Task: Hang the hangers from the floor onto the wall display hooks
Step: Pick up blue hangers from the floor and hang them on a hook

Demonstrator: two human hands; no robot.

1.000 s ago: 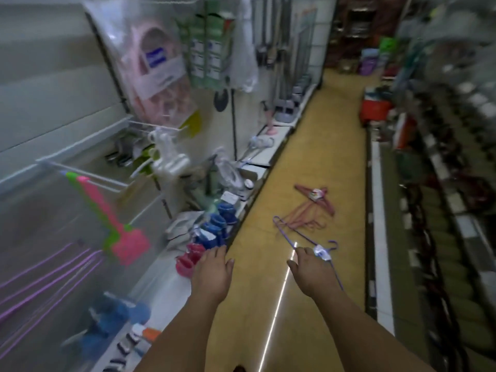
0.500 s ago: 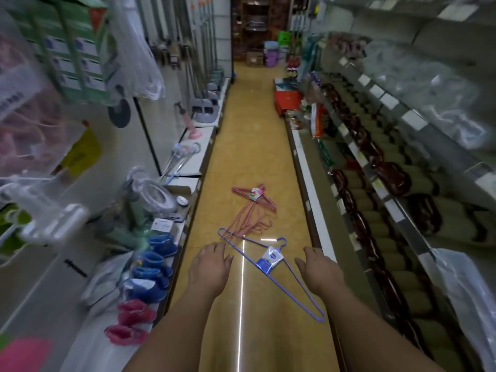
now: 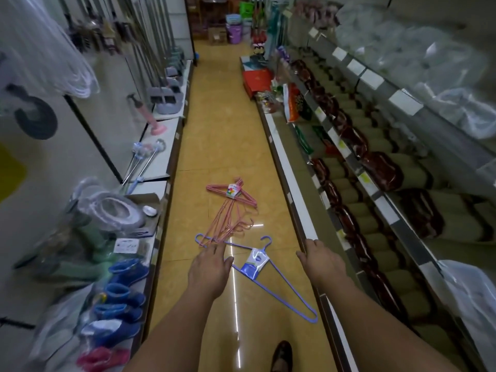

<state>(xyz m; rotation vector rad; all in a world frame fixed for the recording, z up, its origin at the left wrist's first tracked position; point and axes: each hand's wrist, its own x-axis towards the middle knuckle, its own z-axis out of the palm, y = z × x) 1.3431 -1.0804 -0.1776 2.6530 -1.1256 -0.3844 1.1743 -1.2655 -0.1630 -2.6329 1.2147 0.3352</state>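
Nothing hangs yet, as far as I can judge: all the hangers lie on the yellow floor (image 3: 214, 130) of the aisle, and no display hooks are in sight. I count one blue hanger bundle (image 3: 257, 275) nearest, and beyond it one tagged pink hanger bundle (image 3: 236, 194) plus a loose fan of pink hangers (image 3: 228, 224), too tangled to number. The left hand (image 3: 209, 269) reaches low, fingers straight and slightly spread, holding nothing. The right hand (image 3: 322, 261) is also empty, fingers loosely bent downward.
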